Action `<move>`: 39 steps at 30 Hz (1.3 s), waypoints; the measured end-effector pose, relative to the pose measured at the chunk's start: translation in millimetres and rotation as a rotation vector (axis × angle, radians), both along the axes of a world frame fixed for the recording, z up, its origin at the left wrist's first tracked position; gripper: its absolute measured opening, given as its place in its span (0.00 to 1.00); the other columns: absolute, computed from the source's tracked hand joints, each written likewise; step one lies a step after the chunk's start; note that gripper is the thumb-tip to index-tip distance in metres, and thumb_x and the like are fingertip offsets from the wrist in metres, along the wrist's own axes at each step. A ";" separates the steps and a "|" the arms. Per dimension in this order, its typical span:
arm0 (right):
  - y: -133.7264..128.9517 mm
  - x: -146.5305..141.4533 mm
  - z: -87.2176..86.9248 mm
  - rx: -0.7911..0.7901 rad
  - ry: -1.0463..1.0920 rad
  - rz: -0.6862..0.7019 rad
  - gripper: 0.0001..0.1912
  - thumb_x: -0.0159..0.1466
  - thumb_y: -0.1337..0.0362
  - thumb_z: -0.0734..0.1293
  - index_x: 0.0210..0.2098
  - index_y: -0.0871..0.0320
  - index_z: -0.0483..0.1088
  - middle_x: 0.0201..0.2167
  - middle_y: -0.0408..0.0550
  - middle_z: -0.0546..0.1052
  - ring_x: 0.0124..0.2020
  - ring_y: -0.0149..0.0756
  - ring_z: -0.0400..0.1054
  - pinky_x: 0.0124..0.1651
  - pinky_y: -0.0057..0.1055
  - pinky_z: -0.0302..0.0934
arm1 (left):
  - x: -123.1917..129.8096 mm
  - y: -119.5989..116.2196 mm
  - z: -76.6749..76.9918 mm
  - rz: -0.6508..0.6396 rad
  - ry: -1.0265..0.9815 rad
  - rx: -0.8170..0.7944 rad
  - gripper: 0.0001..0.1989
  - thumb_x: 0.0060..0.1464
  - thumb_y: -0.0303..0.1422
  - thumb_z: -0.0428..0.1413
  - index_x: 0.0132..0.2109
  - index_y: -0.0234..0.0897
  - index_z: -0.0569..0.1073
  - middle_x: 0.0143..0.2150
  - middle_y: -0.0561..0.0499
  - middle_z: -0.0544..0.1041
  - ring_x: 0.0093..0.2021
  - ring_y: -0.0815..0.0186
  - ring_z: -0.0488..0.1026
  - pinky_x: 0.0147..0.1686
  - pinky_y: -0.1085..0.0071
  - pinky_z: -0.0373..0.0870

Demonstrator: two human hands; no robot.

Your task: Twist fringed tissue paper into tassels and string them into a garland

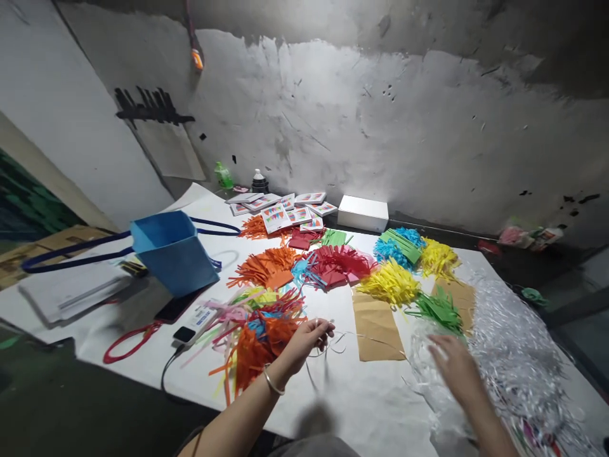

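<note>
My left hand is closed in a pinch on a thin pale string, which loops loosely over the white table. Just left of that wrist lies a bunch of fringed paper strips in orange, blue, red and yellow. My right hand, slightly blurred, has its fingers apart above a crumpled clear plastic bag; whether it touches the plastic I cannot tell. Between the hands is a brown paper sheet. Beyond my right hand sits a green paper fringe.
Yellow, red and orange fringes spread across the middle. Printed cards and a white box stand at the back. Shiny strands heap at right. At left are a blue bag and red scissors.
</note>
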State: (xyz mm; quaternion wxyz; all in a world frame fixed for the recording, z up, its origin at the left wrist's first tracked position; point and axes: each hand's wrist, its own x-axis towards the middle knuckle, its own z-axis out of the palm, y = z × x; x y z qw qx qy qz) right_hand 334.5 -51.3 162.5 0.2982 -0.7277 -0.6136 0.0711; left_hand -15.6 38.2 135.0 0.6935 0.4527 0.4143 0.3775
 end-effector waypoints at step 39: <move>53.6 -261.9 -47.1 -0.550 0.816 0.780 0.26 0.58 0.39 0.62 0.41 0.53 0.73 0.22 0.46 0.72 0.23 0.37 0.69 0.25 0.31 0.64 | -106.4 -47.3 17.8 0.120 -0.239 -0.092 0.14 0.44 0.39 0.61 0.34 0.31 0.76 0.23 0.52 0.73 0.19 0.74 0.63 0.21 0.75 0.60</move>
